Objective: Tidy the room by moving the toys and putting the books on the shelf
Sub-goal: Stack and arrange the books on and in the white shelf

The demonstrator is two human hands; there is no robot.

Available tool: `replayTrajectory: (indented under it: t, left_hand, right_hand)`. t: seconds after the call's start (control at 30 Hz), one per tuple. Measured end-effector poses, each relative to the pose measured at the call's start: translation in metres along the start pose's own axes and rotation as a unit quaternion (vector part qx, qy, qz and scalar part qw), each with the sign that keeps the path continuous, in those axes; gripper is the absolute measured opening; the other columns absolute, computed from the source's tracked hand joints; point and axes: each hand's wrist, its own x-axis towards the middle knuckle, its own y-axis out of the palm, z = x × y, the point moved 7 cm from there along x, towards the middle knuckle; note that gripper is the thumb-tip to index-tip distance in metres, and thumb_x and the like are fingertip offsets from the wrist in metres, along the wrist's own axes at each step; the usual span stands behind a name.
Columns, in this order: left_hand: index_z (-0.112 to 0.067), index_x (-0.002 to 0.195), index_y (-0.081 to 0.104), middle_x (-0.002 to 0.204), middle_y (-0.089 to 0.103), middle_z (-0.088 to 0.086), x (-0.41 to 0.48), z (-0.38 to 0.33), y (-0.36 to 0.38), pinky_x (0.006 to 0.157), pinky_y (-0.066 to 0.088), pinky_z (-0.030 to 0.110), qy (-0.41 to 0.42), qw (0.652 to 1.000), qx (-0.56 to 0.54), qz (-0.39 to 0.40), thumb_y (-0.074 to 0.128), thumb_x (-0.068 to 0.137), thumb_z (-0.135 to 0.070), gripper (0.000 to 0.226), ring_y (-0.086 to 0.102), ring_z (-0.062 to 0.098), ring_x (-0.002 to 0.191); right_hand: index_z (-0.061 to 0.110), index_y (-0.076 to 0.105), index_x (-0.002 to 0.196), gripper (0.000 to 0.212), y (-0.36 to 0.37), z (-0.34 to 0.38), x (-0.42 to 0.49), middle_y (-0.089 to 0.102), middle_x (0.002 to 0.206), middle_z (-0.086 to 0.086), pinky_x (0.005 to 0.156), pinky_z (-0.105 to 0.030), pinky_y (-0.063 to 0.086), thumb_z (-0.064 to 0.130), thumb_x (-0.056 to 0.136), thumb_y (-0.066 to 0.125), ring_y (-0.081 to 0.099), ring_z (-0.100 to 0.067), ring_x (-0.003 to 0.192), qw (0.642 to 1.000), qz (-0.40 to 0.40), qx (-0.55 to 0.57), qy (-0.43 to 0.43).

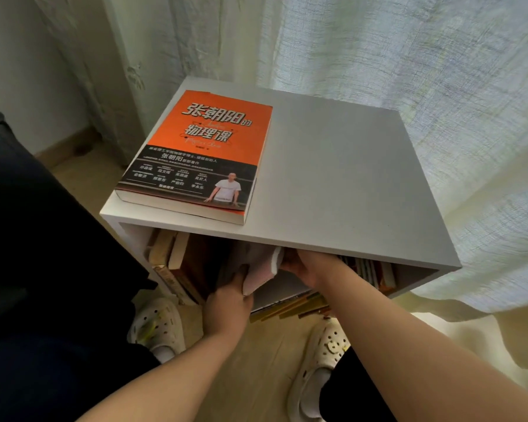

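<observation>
Reaching into the white box shelf (348, 178), I see my left hand (226, 306) gripping the lower corner of a pale pinkish book (258, 266). My right hand (313, 269) curls round its other edge. The book sits tilted beside upright books (177, 263). An orange-and-black paperback (201, 153) lies flat on top.

Matt white shelf (333, 178); glossy paper book (201, 147); sheer cloth curtain (439, 71).

Soft daylight through the curtain (409, 71) (brightest at right); shelf (348, 178) interior dim; edges bowed, slightly blurred.
</observation>
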Motion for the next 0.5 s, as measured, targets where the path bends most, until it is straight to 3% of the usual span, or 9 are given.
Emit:
replayTrajectory:
  t: [0.07,0.17,0.27,0.33,0.4,0.47,0.5]
  left_hand:
    - [-0.03,0.143,0.03,0.116,0.06,0.005,0.004,-0.003,0.007,0.076,0.053,0.029,-0.019,0.999,0.027,0.029,0.043,0.097,-0.033,0.048,0.061,0.023,0.102]
    - [-0.029,0.149,0.012,0.13,0.052,0.007,0.013,-0.013,0.027,0.085,0.05,0.033,-0.053,0.988,0.015,0.147,0.048,0.095,-0.033,0.065,0.054,0.026,0.115]
    - [-0.023,0.15,0.001,0.144,0.04,0.004,0.013,-0.03,0.035,0.095,0.045,0.03,-0.024,0.961,-0.018,0.274,0.058,0.089,-0.027,0.083,0.049,0.022,0.121]
    - [-0.025,0.15,0.003,0.142,0.041,0.002,0.011,-0.042,0.032,0.086,0.048,0.028,-0.019,0.95,-0.063,0.306,0.054,0.091,-0.015,0.079,0.054,0.019,0.107]
    - [-0.024,0.149,0.016,0.143,0.04,0.004,0.016,-0.053,0.028,0.09,0.046,0.028,-0.025,0.947,-0.107,0.301,0.046,0.094,-0.01,0.064,0.052,0.021,0.113]
    - [-0.023,0.146,0.025,0.145,0.04,0.004,0.025,-0.059,0.022,0.099,0.041,0.029,-0.044,0.948,-0.161,0.271,0.043,0.096,-0.011,0.054,0.047,0.023,0.124]
    - [-0.023,0.146,0.026,0.147,0.038,0.002,0.028,-0.062,0.02,0.101,0.04,0.029,-0.052,0.945,-0.188,0.264,0.044,0.096,-0.015,0.054,0.044,0.023,0.127]
  right_hand:
    - [0.018,0.058,0.094,0.012,-0.011,0.001,-0.001,0.062,0.09,-0.004,0.076,-0.037,0.052,0.014,0.096,0.047,0.059,-0.02,0.084,1.0,-0.02,0.003,-0.006]
    - [0.014,0.051,0.123,0.027,-0.021,-0.013,0.002,0.058,0.121,-0.009,0.097,-0.04,0.046,0.021,0.097,0.045,0.054,-0.026,0.109,0.991,-0.058,-0.116,0.043]
    - [0.009,0.045,0.131,0.033,-0.033,-0.011,0.0,0.05,0.133,-0.012,0.091,-0.033,0.042,0.02,0.1,0.04,0.047,-0.029,0.122,0.967,-0.096,-0.234,0.033]
    - [0.007,0.048,0.125,0.027,-0.045,-0.003,-0.005,0.05,0.132,-0.017,0.095,-0.029,0.038,0.013,0.1,0.038,0.046,-0.03,0.123,0.951,-0.122,-0.285,-0.007]
    - [0.013,0.053,0.105,0.021,-0.051,-0.001,-0.012,0.054,0.127,-0.017,0.095,-0.027,0.037,0.01,0.101,0.032,0.048,-0.029,0.119,0.916,-0.143,-0.375,-0.013]
    - [0.02,0.043,0.072,0.033,-0.056,0.005,-0.021,0.058,0.094,-0.008,0.074,-0.02,0.036,0.012,0.1,0.029,0.054,-0.021,0.092,0.875,-0.181,-0.446,-0.053]
    - [0.023,0.033,0.064,0.037,-0.062,0.005,-0.024,0.05,0.076,-0.001,0.066,-0.019,0.035,0.014,0.099,0.031,0.05,-0.016,0.076,0.868,-0.198,-0.452,-0.055]
